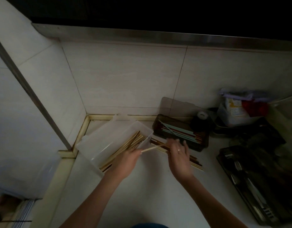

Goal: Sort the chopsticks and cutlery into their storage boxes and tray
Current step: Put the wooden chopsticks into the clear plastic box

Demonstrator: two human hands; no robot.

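Left hand [125,159] fingers pinching pale chopstick [151,148], right hand [179,151] fingers spread on loose chopsticks [195,162]

White counter [142,186]: boxes, loose chopsticks [195,162].

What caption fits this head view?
Left hand holds a chopstick by the clear box; right hand reaches the loose pile.
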